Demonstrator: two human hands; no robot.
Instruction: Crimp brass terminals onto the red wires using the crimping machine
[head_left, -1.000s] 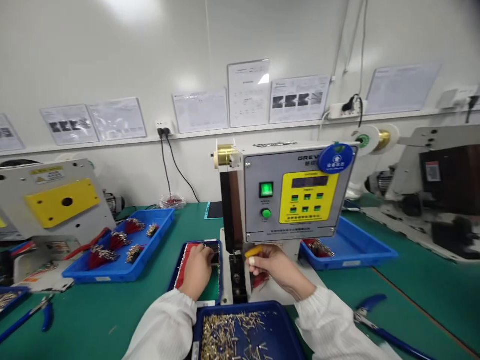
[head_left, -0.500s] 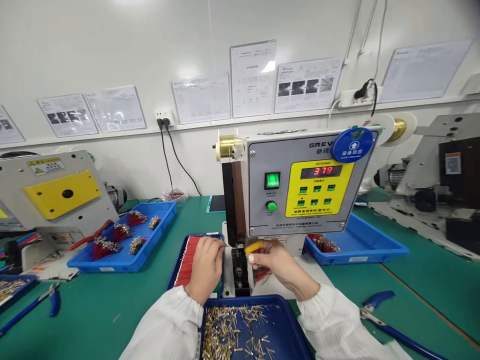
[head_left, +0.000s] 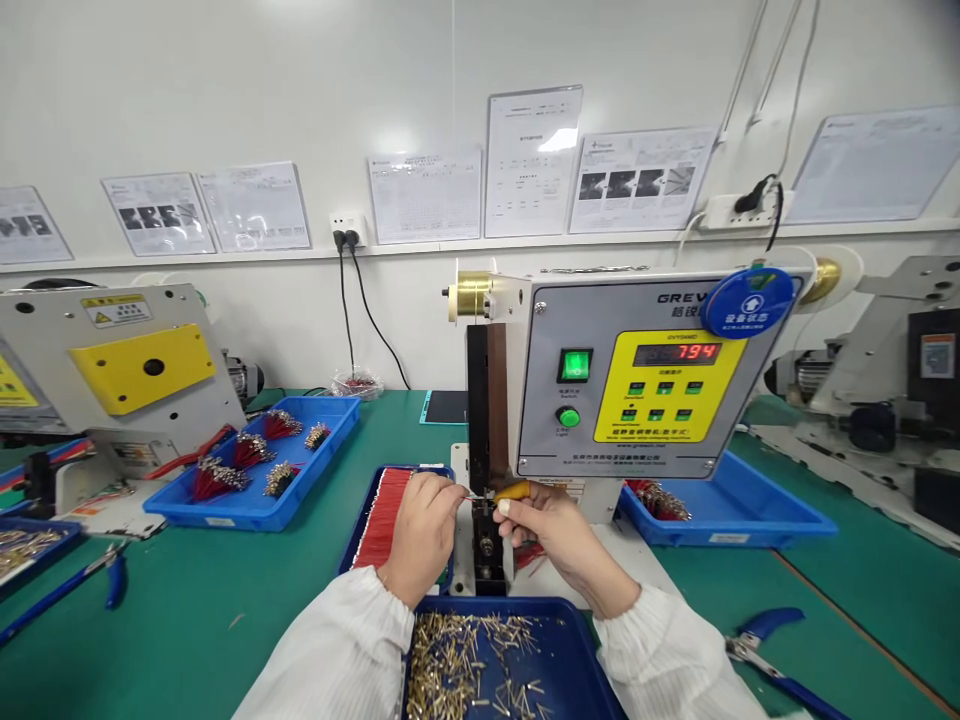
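My left hand pinches a thin wire whose tip reaches toward the crimping head of a grey GREV terminal crimping machine. My right hand holds a short yellow-handled tool close to that head, with a white cot on one fingertip. The tool's tip is hidden by my fingers. Below my left hand lies a navy tray of red wires. Nearer me sits a navy tray of loose brass terminals.
A blue tray of red wire bundles with crimped ends stands at left, and another behind the machine at right. Blue-handled pliers lie on the green bench mat at right. Other machines stand on both sides.
Both hands have drawn closer to the crimping head, and the thin wire now shows between them. The view has shifted and the machine's red display reads differently.
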